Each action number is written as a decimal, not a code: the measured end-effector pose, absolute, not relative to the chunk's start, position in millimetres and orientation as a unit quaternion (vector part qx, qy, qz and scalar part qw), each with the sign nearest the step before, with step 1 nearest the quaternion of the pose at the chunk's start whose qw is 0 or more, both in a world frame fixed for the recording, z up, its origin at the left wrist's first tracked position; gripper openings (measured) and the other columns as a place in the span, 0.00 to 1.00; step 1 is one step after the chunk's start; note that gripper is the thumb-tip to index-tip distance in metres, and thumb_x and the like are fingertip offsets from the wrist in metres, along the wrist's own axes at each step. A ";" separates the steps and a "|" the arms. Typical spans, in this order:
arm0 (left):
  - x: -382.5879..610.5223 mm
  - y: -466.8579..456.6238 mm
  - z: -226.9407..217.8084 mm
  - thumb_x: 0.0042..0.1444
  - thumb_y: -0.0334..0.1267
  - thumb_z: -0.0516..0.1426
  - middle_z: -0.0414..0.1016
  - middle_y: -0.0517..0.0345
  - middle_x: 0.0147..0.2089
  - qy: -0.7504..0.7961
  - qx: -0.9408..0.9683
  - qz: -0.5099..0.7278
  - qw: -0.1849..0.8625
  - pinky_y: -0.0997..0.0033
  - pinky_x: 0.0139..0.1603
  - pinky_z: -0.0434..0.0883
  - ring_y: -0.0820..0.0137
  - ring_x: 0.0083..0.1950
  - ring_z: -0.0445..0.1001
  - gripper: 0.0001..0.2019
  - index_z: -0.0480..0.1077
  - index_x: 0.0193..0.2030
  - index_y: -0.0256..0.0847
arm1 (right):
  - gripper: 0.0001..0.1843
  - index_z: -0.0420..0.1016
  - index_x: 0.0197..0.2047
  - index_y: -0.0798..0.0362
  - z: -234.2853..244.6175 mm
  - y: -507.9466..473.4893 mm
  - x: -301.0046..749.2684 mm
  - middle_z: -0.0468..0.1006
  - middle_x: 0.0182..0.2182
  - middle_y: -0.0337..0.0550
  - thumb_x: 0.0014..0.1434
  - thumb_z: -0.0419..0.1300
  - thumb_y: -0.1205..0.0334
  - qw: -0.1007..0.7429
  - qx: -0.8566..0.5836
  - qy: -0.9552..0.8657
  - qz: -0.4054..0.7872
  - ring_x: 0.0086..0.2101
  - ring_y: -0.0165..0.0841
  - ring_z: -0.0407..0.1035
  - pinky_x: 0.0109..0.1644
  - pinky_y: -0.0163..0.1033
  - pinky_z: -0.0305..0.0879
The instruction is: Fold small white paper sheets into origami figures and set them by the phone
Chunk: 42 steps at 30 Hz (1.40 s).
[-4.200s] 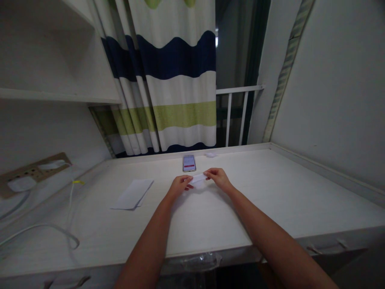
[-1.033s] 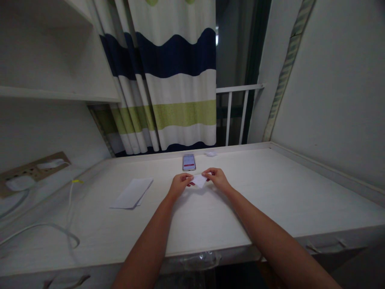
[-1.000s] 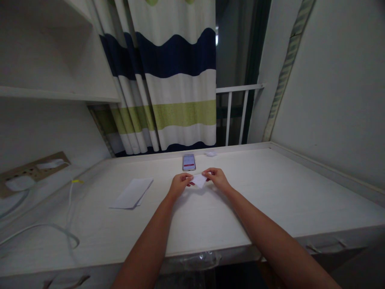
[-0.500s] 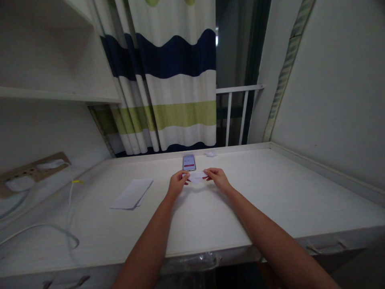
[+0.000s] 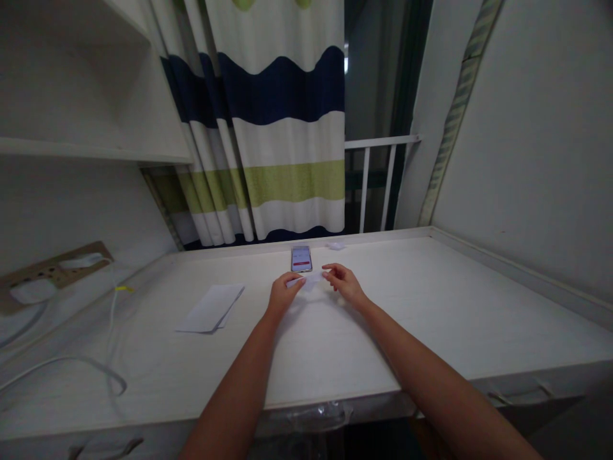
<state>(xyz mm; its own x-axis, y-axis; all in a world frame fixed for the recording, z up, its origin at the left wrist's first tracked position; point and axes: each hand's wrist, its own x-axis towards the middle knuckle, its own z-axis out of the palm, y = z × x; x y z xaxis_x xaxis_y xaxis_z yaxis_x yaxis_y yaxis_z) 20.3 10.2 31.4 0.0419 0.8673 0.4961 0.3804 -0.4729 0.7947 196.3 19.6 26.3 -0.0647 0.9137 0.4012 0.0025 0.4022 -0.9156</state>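
Note:
A small folded piece of white paper (image 5: 310,279) is held just above the white desk (image 5: 431,300), near its far middle. My left hand (image 5: 283,292) pinches the paper's left end, fingers closed on it. My right hand (image 5: 343,282) is at the paper's right end with its fingers curled; its fingertips touch or nearly touch the paper. A phone (image 5: 301,259) with a lit screen lies flat just behind the paper.
Folded white sheets (image 5: 211,309) lie on the desk to the left. A white cable (image 5: 71,364) loops at the left edge below a wall socket plate (image 5: 52,273). A small white scrap (image 5: 336,245) sits by the striped curtain (image 5: 278,121). A shelf (image 5: 90,152) overhangs on the left.
The paper went from a strip to a small triangle shape, then flatter and higher toward the phone. My right hand's grip has loosened and its fingers have lifted slightly.

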 end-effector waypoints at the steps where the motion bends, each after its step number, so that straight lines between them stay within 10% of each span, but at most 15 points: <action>1: 20.0 9.5 32.3 0.43 0.41 0.56 0.72 0.57 0.29 0.459 0.679 0.530 0.218 0.73 0.36 0.65 0.70 0.33 0.69 0.09 0.71 0.26 0.37 | 0.17 0.66 0.32 0.54 26.8 18.9 195.8 0.60 0.14 0.29 0.40 0.60 0.52 0.583 -0.376 -0.603 0.394 0.15 0.23 0.55 0.17 0.29 0.51; 14: 30.2 5.9 26.8 0.44 0.41 0.56 0.68 0.59 0.31 0.413 0.717 0.488 0.277 0.78 0.25 0.65 0.76 0.26 0.68 0.09 0.66 0.31 0.37 | 0.15 0.64 0.28 0.54 21.9 10.2 183.6 0.70 0.22 0.35 0.41 0.61 0.54 0.517 -0.334 -0.630 0.474 0.21 0.27 0.68 0.23 0.31 0.62; 42: 33.0 3.9 24.0 0.43 0.43 0.58 0.67 0.57 0.37 0.375 0.707 0.449 0.397 0.78 0.21 0.67 0.76 0.28 0.69 0.13 0.63 0.33 0.38 | 0.11 0.67 0.27 0.55 15.7 15.7 184.8 0.70 0.23 0.37 0.42 0.60 0.57 0.515 -0.354 -0.658 0.420 0.22 0.25 0.65 0.26 0.32 0.62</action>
